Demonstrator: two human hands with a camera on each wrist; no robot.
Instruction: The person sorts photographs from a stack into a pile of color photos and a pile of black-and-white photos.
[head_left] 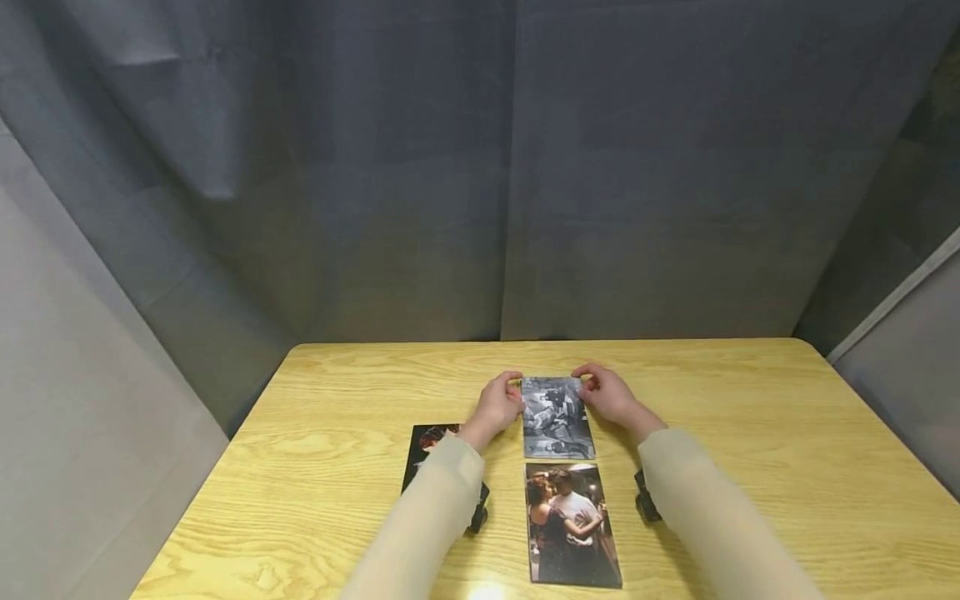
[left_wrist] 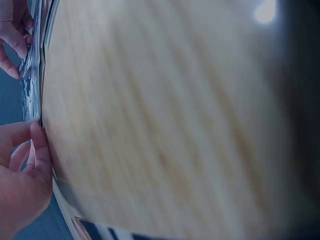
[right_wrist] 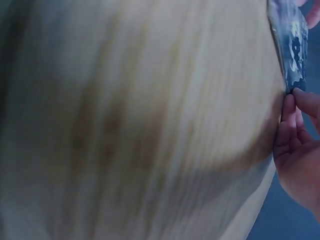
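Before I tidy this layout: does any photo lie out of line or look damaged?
One stands out: the dark photo lies left of the column, partly under the left sleeve. The black-and-white photo and colour photo line up; no damage shows.

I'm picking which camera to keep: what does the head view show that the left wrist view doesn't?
Only the head view shows the colour photo, the dark photo under the left sleeve, and the curtain. Only the left wrist view shows the fingertips close up at the print's edge. Both show the black-and-white photo, left hand, right hand and table.
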